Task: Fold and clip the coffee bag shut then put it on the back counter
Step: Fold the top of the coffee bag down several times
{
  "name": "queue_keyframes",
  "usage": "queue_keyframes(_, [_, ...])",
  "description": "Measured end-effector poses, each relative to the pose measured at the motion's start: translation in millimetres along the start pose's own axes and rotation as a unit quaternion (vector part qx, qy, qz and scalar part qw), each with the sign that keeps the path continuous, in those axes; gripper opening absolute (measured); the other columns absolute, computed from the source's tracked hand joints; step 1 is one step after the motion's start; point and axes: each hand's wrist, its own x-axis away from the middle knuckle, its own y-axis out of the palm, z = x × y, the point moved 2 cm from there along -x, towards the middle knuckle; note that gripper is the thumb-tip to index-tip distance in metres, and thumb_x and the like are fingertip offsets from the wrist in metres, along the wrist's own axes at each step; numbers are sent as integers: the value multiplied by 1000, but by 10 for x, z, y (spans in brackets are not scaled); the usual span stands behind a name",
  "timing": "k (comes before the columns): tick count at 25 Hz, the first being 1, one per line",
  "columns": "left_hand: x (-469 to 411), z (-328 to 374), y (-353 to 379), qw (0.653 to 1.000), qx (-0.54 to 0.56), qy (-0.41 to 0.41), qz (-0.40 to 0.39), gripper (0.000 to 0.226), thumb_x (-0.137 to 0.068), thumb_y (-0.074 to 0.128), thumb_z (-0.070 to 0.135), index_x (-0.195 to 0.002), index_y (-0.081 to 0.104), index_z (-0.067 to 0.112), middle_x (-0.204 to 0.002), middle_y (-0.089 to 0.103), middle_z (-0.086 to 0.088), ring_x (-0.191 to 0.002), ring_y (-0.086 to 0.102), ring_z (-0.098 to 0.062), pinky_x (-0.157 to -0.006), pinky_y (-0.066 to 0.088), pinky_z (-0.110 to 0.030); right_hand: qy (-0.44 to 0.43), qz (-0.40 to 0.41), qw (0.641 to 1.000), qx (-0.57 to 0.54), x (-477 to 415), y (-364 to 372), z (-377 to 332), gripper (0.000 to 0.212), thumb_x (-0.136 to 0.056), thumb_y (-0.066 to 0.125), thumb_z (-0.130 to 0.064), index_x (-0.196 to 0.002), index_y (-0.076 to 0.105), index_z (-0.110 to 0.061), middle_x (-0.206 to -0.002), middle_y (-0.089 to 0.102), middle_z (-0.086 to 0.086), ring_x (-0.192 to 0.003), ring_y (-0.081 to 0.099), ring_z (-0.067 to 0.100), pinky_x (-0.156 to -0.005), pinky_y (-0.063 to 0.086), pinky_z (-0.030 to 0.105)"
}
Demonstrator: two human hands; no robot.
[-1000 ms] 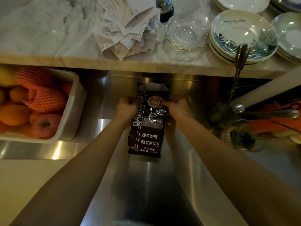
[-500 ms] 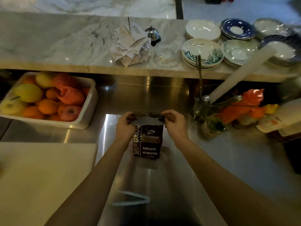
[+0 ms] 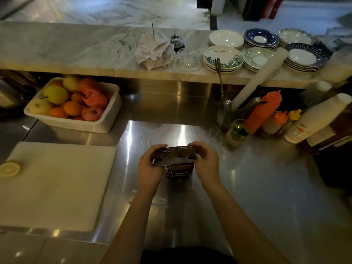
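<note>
A dark brown coffee bag (image 3: 179,169) stands upright on the steel worktop (image 3: 247,187) in front of me. Its top is bent over toward me, showing the silver inner lining. My left hand (image 3: 149,166) grips the left end of the folded top and my right hand (image 3: 206,161) grips the right end. A pale clip (image 3: 158,200) seems to lie on the steel just behind my left wrist, largely hidden by my forearm. The raised marble counter (image 3: 85,46) runs across the back.
A white tub of fruit (image 3: 76,105) sits at back left, a white cutting board (image 3: 53,183) with a lemon half (image 3: 9,168) at left. Sauce bottles (image 3: 264,111) and a jar (image 3: 236,134) crowd the right. Stacked plates (image 3: 222,58), receipts (image 3: 154,48) and a bell (image 3: 176,40) occupy the marble counter.
The view has pulled back and the bag has come toward me. Its top, upright a second ago, is now folded over between both hands.
</note>
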Motion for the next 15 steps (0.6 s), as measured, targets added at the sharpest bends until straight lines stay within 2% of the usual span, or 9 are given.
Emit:
queue_keyframes(2, [144,3,20,999,29,-17,8,32,-84,59,-7,-100,71,19,-100,73,0,-100,67,-12,-87,56,-24,-4,-3,1000,-1,138,-79,5,36,-84,58,7,-87,68,-28,-93,72,-6,-93,68,7,-84,55,24])
queue_keyframes(5, [323,56,30,997,75,-27,21,21,-89,63,9,-97,71,26,-93,74,5,-93,70,-6,-78,55,-17,-26,-1,1000,-8,294,-157,-45,20,-90,62,-9,-90,68,-28,-92,72,-10,-91,69,4,-80,56,20])
queue_keyframes(9, [414,85,-14,997,72,-13,34,16,-90,61,11,-99,70,22,-90,74,6,-88,70,-2,-74,54,-14,-50,33,998,1,423,-160,-120,10,-91,61,-11,-91,69,-17,-87,73,-5,-84,70,6,-73,56,18])
queue_keyframes(12, [369,109,-24,998,68,-2,0,18,-91,60,13,-97,68,27,-90,72,10,-88,69,-1,-76,55,-18,-62,70,996,5,495,-138,-143,11,-92,59,-11,-92,69,-17,-86,72,-6,-83,69,4,-70,55,15])
queue_keyframes(15, [405,76,-49,997,73,1,-19,22,-91,60,14,-96,66,35,-92,71,10,-93,68,-3,-81,55,-24,-58,106,993,-1,582,-114,-126,11,-93,58,-11,-95,69,-12,-89,73,-1,-84,70,7,-72,56,16])
